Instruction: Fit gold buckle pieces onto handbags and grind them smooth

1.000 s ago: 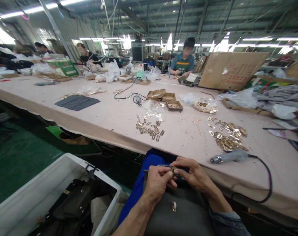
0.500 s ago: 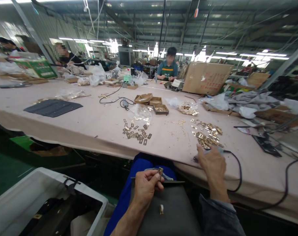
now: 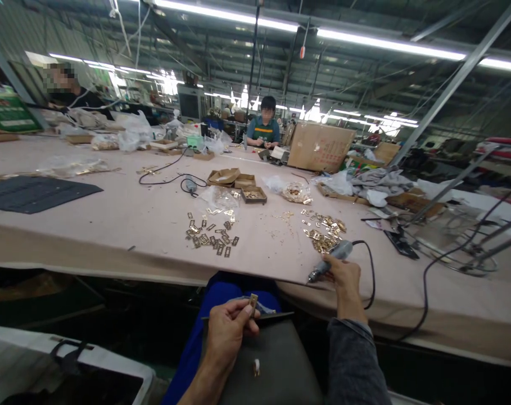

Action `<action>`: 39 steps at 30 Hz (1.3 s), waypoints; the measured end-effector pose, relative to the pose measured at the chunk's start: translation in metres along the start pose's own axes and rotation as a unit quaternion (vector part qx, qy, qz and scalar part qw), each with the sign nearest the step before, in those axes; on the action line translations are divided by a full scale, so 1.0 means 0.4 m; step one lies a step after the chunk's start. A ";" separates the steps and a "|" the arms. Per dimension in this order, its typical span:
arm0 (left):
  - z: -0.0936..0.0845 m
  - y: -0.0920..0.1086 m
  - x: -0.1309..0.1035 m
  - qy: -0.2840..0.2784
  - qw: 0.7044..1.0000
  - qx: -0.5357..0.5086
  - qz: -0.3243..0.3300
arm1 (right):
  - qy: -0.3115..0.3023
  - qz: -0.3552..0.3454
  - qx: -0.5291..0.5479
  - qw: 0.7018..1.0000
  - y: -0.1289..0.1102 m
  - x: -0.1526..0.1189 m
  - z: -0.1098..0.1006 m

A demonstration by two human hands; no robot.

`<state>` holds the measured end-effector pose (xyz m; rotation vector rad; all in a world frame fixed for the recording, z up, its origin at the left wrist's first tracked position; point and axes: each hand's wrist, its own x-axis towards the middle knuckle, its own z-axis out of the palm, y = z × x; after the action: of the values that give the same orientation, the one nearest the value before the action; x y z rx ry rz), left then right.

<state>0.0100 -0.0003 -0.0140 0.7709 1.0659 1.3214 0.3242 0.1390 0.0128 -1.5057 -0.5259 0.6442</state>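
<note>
Between the thumb and fingers of my left hand (image 3: 229,329) is a small brass-coloured metal plate (image 3: 253,301), held upright. Below it a dark grey flat piece (image 3: 280,346) lies across my lap, bearing a small white and gold fitting (image 3: 256,367). My right hand (image 3: 346,278) is closed around a grey corded electric screwdriver (image 3: 338,251) at the table's front edge, its tip pointing left towards me. Just behind the tool is a pile of shiny gold metal parts (image 3: 325,241). Rectangular metal frames (image 3: 213,239) lie scattered to the left.
Small cardboard boxes (image 3: 254,196) and plastic bags (image 3: 297,192) stand mid-table. A second corded tool (image 3: 190,184) lies behind the frames, and a dark panel (image 3: 36,194) is at left. A white bin (image 3: 112,360) stands at lower left. A co-worker (image 3: 264,129) sits across the table.
My view has turned to the right and tilted. My right hand, earlier over the screwdriver, now grips it with the tip swung into sight. My left hand keeps the metal plate.
</note>
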 end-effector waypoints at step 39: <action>0.004 0.011 0.003 0.013 1.000 -0.007 -0.027 | -0.015 -0.029 0.421 0.906 0.040 0.091 0.098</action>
<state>0.0097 0.0016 -0.0096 0.7110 1.0892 1.2957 0.3232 0.1917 -0.0055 -0.6591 -0.2486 0.7220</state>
